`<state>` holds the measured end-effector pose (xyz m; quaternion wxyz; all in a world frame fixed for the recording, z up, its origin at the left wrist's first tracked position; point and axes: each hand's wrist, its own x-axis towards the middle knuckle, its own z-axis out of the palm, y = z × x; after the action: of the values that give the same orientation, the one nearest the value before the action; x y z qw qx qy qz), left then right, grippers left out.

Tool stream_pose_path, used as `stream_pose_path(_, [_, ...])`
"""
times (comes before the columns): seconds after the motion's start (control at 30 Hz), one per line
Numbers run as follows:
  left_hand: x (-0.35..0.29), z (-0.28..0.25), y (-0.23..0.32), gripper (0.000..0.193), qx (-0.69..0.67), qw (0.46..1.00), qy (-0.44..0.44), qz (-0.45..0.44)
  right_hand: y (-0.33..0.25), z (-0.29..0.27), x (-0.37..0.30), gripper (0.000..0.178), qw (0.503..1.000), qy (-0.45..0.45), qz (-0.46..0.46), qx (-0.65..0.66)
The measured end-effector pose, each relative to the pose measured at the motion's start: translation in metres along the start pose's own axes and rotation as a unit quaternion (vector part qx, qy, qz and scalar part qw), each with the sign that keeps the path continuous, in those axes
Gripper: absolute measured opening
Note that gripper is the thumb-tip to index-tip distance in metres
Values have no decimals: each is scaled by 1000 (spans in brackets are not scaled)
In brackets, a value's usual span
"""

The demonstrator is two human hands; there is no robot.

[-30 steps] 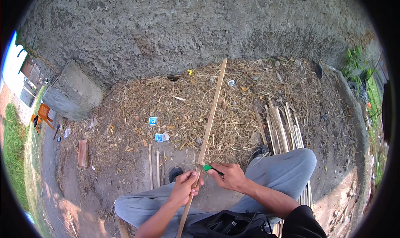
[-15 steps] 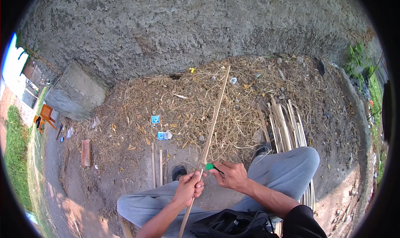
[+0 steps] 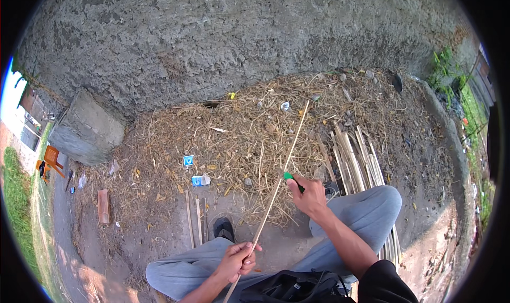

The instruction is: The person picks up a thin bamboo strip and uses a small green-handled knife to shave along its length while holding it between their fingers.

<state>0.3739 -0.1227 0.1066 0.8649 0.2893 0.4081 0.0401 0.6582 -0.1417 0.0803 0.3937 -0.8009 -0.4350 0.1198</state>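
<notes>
Step in hand looks like working the long wooden strip (image 3: 271,203) w/ the green tool (image 3: 288,176). Strip runs diag. from the lap up & right, far tip over the dry shavings (image 3: 247,143); lower end cut off by the view. L hand (image 3: 235,261): grip clamped on strip's lower part. R hand (image 3: 309,197): grip clamped on tool, its front at the strip approx. midway; can't tell if it's biting. Another stroke prob. calls for firm L hold, even R pressure, fingers off the tool's front. Room: gap betw. far tip & rough wall (image 3: 212,48), more to the left twd the brick (image 3: 103,206). Tighter on R: bent knee (image 3: 385,199) near R forearm, strip bundle (image 3: 356,162) past it.
</notes>
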Motion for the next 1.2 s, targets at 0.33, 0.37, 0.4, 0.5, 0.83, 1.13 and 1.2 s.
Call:
stream_pose_path(0.33, [-77, -24, -15, 31, 47, 997, 56, -33, 18, -9, 23, 39, 996, 26, 78, 33])
stream_pose_path(0.37, [-85, -28, -21, 32, 54, 995, 80, -21, 24, -8, 25, 38, 995, 31, 86, 46])
stream_pose_path(0.4, [-94, -36, -28, 32, 56, 995, 82, -22, 22, -8, 27, 38, 993, 34, 93, 61])
stream_pose_path(0.5, [-118, -44, -30, 34, 84, 991, 101, -13, 21, -12, 25, 39, 993, 17, 110, 38])
stream_pose_path(0.83, [-135, -60, -37, 23, 213, 923, 305, 101, 87, 18, 8, 52, 975, 26, 24, -222])
stream_pose_path(1.13, [-108, -30, -35, 26, 510, 806, 224, 200, 28, 4, 8, 33, 986, -101, -23, -129])
stream_pose_path(1.2, [-103, -41, -41, 27, 504, 814, 239, 165, 28, -1, 10, 30, 986, -102, -18, -134])
